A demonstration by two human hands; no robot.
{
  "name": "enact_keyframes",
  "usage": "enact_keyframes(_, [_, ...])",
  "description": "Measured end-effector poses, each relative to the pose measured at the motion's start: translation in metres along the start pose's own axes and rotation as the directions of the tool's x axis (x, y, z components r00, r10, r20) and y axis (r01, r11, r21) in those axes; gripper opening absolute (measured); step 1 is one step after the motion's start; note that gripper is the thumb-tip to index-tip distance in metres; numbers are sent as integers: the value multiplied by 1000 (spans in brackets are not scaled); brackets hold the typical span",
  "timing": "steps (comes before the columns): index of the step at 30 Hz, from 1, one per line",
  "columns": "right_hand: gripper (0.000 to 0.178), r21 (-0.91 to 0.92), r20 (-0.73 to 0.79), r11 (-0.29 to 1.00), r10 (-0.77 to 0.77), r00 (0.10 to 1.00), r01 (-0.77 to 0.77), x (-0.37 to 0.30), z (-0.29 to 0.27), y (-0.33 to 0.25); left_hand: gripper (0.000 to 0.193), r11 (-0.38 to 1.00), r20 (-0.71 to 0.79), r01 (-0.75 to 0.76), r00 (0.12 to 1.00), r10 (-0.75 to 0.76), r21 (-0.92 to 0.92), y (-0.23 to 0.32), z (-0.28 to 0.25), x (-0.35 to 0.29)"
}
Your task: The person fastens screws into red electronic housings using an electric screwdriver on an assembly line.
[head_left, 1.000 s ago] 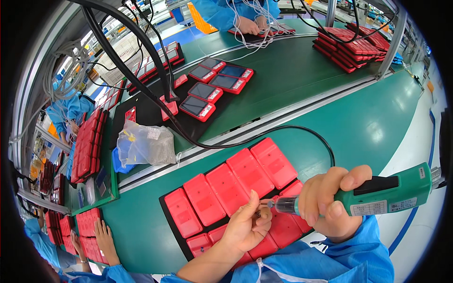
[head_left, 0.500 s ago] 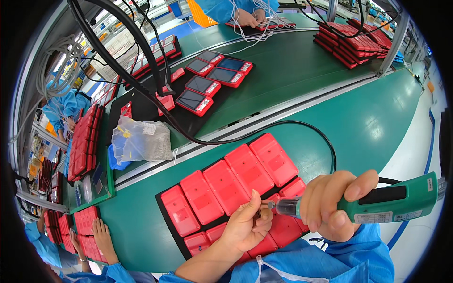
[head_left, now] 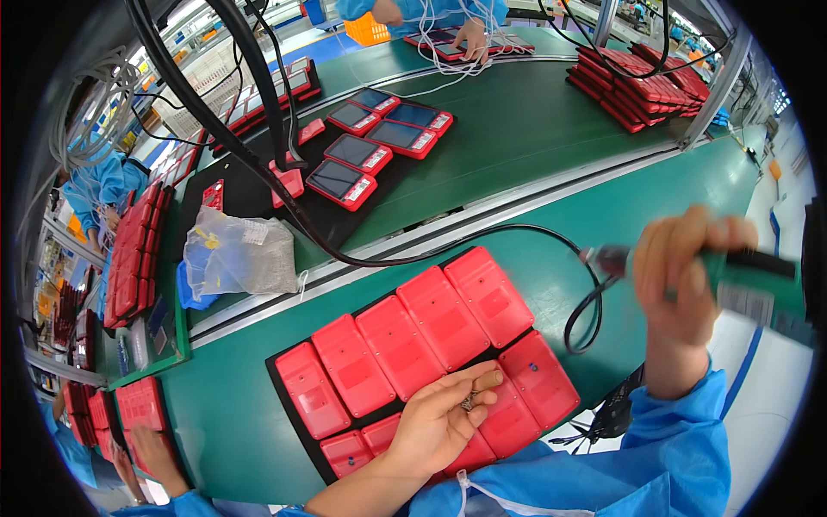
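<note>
My left hand is turned palm up over the nearer row of red cases, its fingers curled around a few small screws. A tan cover sits on one fingertip. To the right, clear of the cases, my right hand grips a green electric screwdriver, both smeared by motion; its tip points left. Under my left hand, two rows of red plastic cases lie back side up on a black mat. A small blue piece sits on the case at the right.
A black cable loops across the green bench near the screwdriver. Beyond the metal rail, screened red devices and a plastic bag lie. Red cases are stacked far right. Co-workers' hands show left and far.
My right hand has drawn the screwdriver away from my left fingers, up and to the right. My left fingers have loosened from a pinch near its tip. The far co-worker's hands have moved apart.
</note>
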State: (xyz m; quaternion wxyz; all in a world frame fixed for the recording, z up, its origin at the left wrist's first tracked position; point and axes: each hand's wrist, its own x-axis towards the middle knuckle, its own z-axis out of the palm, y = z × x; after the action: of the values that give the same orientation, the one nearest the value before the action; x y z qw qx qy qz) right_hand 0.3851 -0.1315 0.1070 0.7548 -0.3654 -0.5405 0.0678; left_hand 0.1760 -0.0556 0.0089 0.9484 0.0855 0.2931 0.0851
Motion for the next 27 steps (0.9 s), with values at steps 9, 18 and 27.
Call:
enact_keyframes(9, [29, -59, 214, 988, 149, 965, -140, -22, 6, 45, 23, 998, 49, -51, 998, 48, 47, -1, -12, -3])
enact_keyframes(18, [32, 59, 222, 965, 235, 946, -254, -28, 11, 53, 29, 994, 122, -61, 991, 50, 89, 4, -13, -2])
enact_keyframes(27, [32, 12, 292, 977, 199, 936, -212, -28, 15, 54, 28, 989, 85, -59, 995, 48, 136, 6, -5, -5])
